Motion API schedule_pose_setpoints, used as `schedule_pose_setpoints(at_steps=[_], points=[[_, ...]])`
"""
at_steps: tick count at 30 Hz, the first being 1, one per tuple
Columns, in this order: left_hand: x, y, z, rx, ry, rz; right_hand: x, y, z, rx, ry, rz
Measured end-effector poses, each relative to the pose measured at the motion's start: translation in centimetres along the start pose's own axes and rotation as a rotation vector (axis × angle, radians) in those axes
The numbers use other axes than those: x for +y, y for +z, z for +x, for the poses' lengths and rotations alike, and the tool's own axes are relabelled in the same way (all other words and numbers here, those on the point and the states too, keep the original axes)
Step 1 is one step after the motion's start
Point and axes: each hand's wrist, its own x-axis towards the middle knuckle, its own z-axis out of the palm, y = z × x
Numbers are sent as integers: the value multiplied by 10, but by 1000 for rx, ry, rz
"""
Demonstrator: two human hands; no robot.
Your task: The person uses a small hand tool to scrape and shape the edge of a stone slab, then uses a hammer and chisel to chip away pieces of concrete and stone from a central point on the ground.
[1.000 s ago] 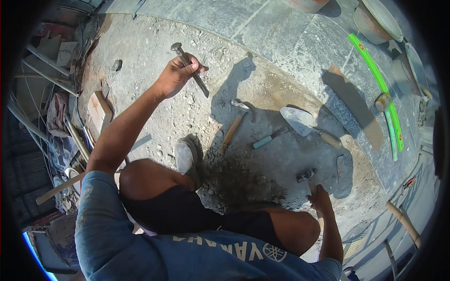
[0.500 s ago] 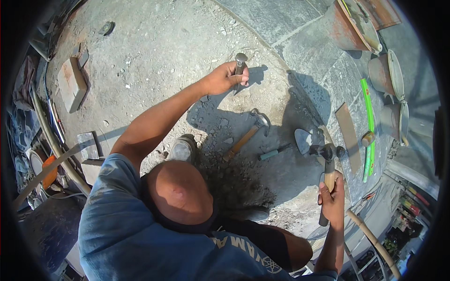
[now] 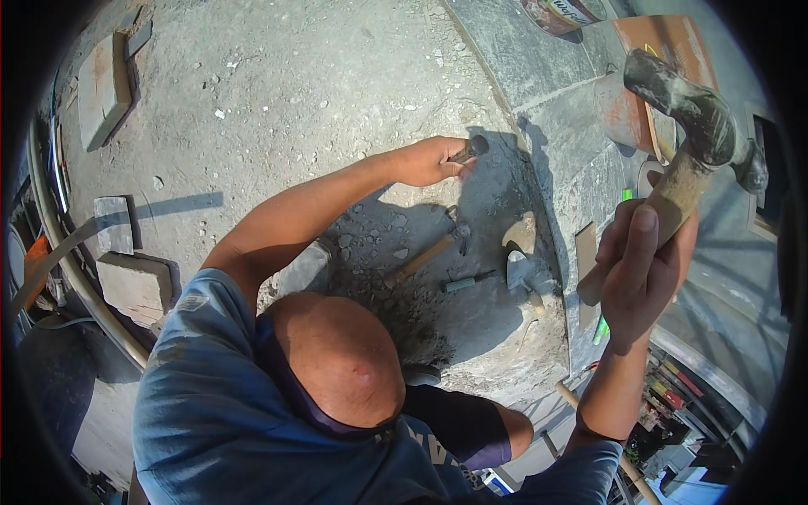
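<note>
Hammer (image 3: 705, 130) and chisel (image 3: 476, 146), one of each, are in your grasp. Your right hand (image 3: 644, 261) is raised, fingers wrapped around the hammer's handle; your left hand (image 3: 433, 160) stretches forward over the dusty ground (image 3: 278, 93), fingers clenched round the chisel and hiding its lower part. Nearer you lie a second hammer (image 3: 425, 258), one teal-handled tool (image 3: 459, 285) and one trowel (image 3: 518, 269), the trowel close to the paving's (image 3: 560, 93) edge.

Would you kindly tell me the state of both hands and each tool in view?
Left hand: closed around chisel.
Chisel: held, tip hidden.
Right hand: gripping raised hammer.
Raised hammer: held aloft.
Other hammer: lying on ground.
Trowel: lying, unheld.
Teal-handled tool: lying, unheld.
</note>
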Motion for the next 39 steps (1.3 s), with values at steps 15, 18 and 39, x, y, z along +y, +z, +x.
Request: schedule_pose_setpoints(at_steps=[15, 18, 39], points=[[3, -1, -6, 16, -48, 48, -50, -2, 49, 415, -91, 574], [11, 2, 2, -8, -5, 114, 28, 41, -14, -125, 171, -103], [-3, -3, -16, -20, -87, 185, -64, -24, 51, 77, 194, -14]])
